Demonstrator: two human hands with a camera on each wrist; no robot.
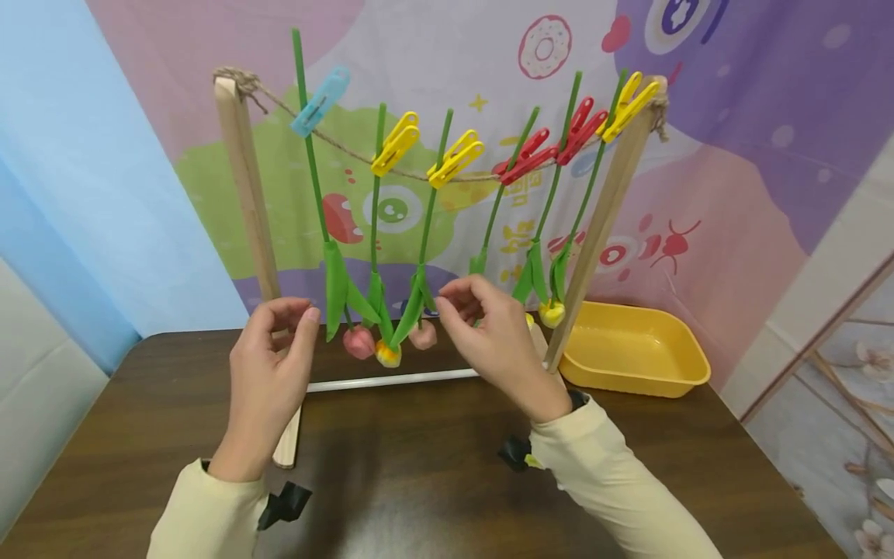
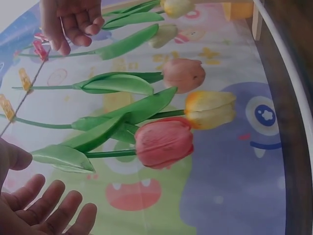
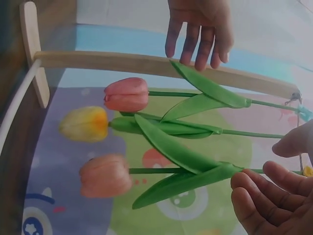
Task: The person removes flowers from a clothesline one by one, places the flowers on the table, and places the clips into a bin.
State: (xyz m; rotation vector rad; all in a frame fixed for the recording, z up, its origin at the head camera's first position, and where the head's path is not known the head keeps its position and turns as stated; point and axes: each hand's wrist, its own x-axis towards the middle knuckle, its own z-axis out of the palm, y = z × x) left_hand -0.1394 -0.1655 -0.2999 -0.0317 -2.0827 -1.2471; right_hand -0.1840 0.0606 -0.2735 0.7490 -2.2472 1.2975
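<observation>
Artificial tulips hang upside down from a twine line, each stem held by a clothespin. At the left end a blue clothespin (image 1: 320,102) holds the stem of a pink tulip (image 1: 359,342). A yellow-orange tulip (image 2: 210,109) and a peach tulip (image 3: 105,176) hang beside it under yellow clothespins (image 1: 396,145). My left hand (image 1: 271,365) is beside the pink tulip's green leaf (image 1: 336,291), fingers loosely bent and holding nothing. My right hand (image 1: 496,334) is near the peach tulip's leaves (image 3: 195,171), its fingers relaxed with nothing between them; it partly hides the tulips behind.
Wooden posts (image 1: 247,186) carry the twine, with a white rod (image 1: 394,380) joining them low down. Red clothespins (image 1: 525,157) hold more tulips toward the right. A yellow basin (image 1: 635,380) stands behind the right post on the brown table (image 1: 405,473). Behind hangs a cartoon-patterned cloth (image 1: 433,46).
</observation>
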